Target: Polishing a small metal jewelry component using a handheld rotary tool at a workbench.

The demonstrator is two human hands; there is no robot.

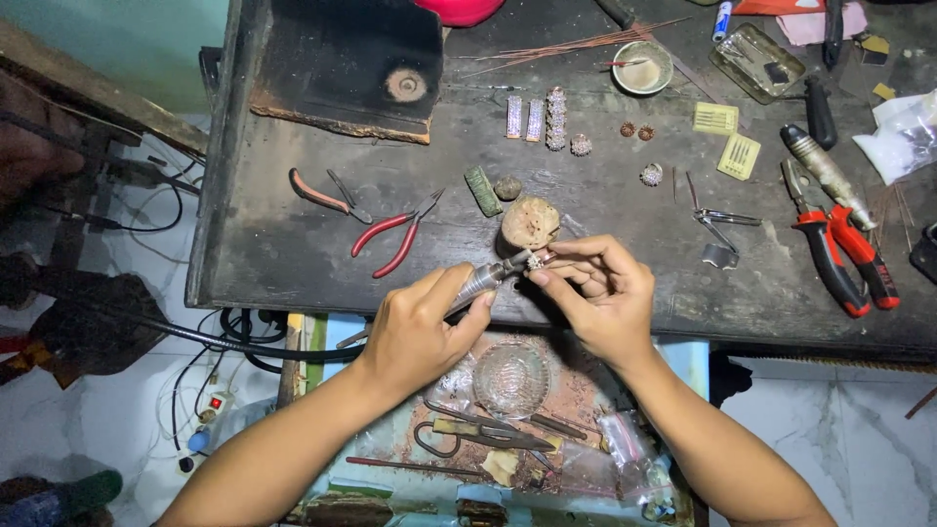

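Right at the centre sits a tiny silvery studded jewellery piece [535, 261], pinched between the thumb and fingertips of the right hand [597, 298], whose grip is narrow and closed on it just above the near edge of the dark worn wooden tabletop [293, 263]. Meeting it is the tip of a slim silver-grey rotary handpiece [485, 280], wrapped in the grip of the left hand [420, 332]; its long axis runs from lower left to upper right, tip pointing up and right into the piece, a black flexible cable [195, 337] trailing off left behind the wrist. Tool and piece touch, so the work looks to be in mid-stroke rather than finished; how much of the piece is done is too small to tell. Just beyond the fingers stands a round pitted wooden block [528, 223], beside it a green ribbed cylinder [481, 190]. Farther back lies a row of sparkling studded ornaments [545, 118], seemingly similar pieces; whether finished or waiting, I cannot say. Left of the block lie red-handled pliers [395, 237], and red-handled cutters [839, 254] rest at far right. Below the hands, an open drawer tray [390, 444] holds a clear patterned glass dish [511, 379] and dark metal tongs [478, 431].
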